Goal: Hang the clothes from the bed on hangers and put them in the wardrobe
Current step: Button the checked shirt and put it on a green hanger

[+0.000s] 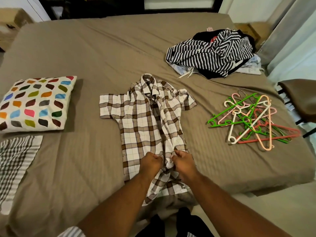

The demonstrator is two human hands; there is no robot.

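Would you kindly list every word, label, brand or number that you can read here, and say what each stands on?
No text can be read anywhere in this view.
The plaid shirt: check pattern only; any collar label is too small to tell.
The pillow: coloured leaf shapes, no letters.
The cardboard box: no legible print.
The pile of clothes: stripes, no legible print.
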